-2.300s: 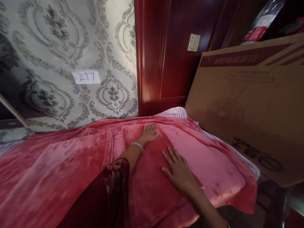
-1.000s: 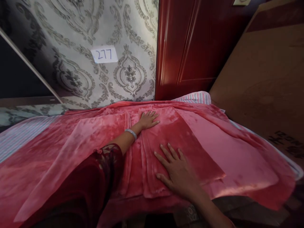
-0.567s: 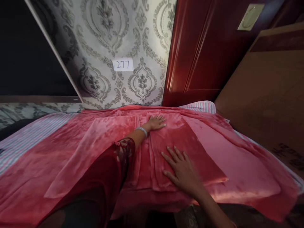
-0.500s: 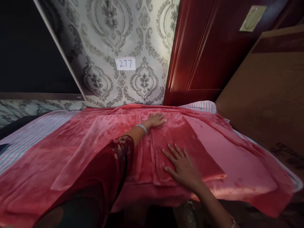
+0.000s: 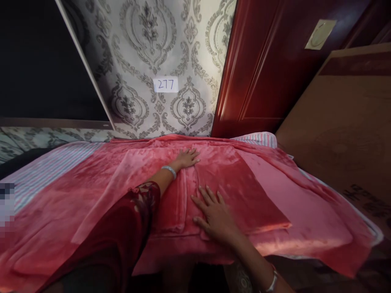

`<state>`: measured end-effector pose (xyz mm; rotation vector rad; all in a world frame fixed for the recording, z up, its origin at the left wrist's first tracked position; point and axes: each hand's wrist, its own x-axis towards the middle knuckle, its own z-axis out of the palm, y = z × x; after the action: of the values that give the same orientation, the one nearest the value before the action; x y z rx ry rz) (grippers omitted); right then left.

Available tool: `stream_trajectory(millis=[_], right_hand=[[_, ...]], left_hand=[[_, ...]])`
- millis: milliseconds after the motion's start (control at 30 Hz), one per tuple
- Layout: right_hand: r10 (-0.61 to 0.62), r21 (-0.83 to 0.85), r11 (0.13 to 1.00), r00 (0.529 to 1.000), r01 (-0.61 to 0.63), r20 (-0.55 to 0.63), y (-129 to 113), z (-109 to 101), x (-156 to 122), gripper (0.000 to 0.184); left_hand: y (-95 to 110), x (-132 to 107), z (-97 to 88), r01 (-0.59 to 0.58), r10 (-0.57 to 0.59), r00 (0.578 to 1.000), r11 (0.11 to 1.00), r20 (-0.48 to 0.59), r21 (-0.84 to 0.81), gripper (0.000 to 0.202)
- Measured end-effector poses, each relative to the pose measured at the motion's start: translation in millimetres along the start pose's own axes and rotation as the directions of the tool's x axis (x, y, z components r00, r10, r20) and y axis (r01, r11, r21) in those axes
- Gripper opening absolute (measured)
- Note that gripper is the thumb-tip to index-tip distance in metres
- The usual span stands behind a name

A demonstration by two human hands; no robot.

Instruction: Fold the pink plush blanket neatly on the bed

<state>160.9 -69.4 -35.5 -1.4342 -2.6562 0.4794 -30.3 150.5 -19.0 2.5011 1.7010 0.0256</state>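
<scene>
A red plush blanket (image 5: 244,191) lies partly folded across a padded surface, its two side panels brought in so their edges face each other near the middle. My left hand (image 5: 187,158) lies flat on the far part of the fold, fingers spread, close to where the panels meet. Nearer to me, my right hand (image 5: 215,213) rests palm down on the right panel with its fingers apart. Neither hand grasps the cloth. A bracelet shows on each wrist.
Beneath the blanket shows a striped sheet (image 5: 45,167). A dark screen (image 5: 45,65) stands at the back left. A large cardboard box (image 5: 342,118) leans at the right, beside a dark red door panel (image 5: 259,61). A paper label (image 5: 165,84) is on the patterned wall.
Both hands have slid left over the blanket, staying flat. The right panel's inner edge now lies under or beside my fingers, and the gap between the panels looks slightly different.
</scene>
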Motion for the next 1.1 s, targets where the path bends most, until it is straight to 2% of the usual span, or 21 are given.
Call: stream_trajectory(millis=[167,333,467,567,633,733,800,867,1000,1100], right_hand=[[-0.001,0.0,1.0,1.0,0.001,-0.001,1.3,9.4,-3.6,0.07],[-0.008,-0.012,1.0,0.999,0.007,-0.044,3.4,16.0,-2.3,0.068],[-0.022,-0.008,1.0,0.997,0.021,-0.077,7.2,16.3,-3.4,0.066],[0.013,0.011,1.0,0.996,-0.012,-0.086,-1.6,9.7,-5.2,0.062],[-0.012,0.024,1.0,0.994,0.015,-0.11,-17.2,3.8,-3.1,0.061],[-0.157,0.035,0.986,0.977,0.164,-0.145,-47.8,-2.2,8.5,0.059],[-0.234,0.039,0.969,0.96,0.242,-0.152,-64.5,-1.8,19.7,0.059],[-0.256,0.052,0.963,0.958,0.265,-0.129,-73.2,3.4,29.8,0.063],[-0.207,0.096,0.973,0.978,0.21,-0.032,-69.7,23.3,37.2,0.069],[-0.193,0.103,0.975,0.981,0.195,-0.031,-63.9,36.2,33.5,0.069]], left_hand=[[-5.3,4.0,22.3,-0.007,0.008,0.998,1.0,-0.059,0.016,0.065],[-3.4,-1.3,23.8,-0.008,0.01,0.997,1.0,-0.079,0.022,0.064],[0.6,-4.5,9.8,-0.011,0.007,0.998,0.998,-0.065,-0.059,0.063],[-7.8,-10.6,-10.3,0.002,-0.015,0.991,0.996,-0.135,-0.094,0.061],[-21.4,-19.7,-23.1,0.081,-0.099,0.973,0.992,-0.209,-0.092,0.06],[-45.4,-39.2,-31.5,0.232,-0.243,0.941,0.97,-0.236,-0.07,0.058],[-55.9,-50.8,-28.2,0.279,-0.284,0.938,0.959,-0.201,-0.053,0.057],[-59.2,-56.5,-19.4,0.278,-0.28,0.948,0.96,-0.154,-0.034,0.057],[-53.4,-49.7,2.1,0.239,-0.24,0.967,0.971,-0.084,-0.019,0.063],[-50.8,-42.1,13.3,0.243,-0.244,0.965,0.97,-0.096,-0.017,0.069]])
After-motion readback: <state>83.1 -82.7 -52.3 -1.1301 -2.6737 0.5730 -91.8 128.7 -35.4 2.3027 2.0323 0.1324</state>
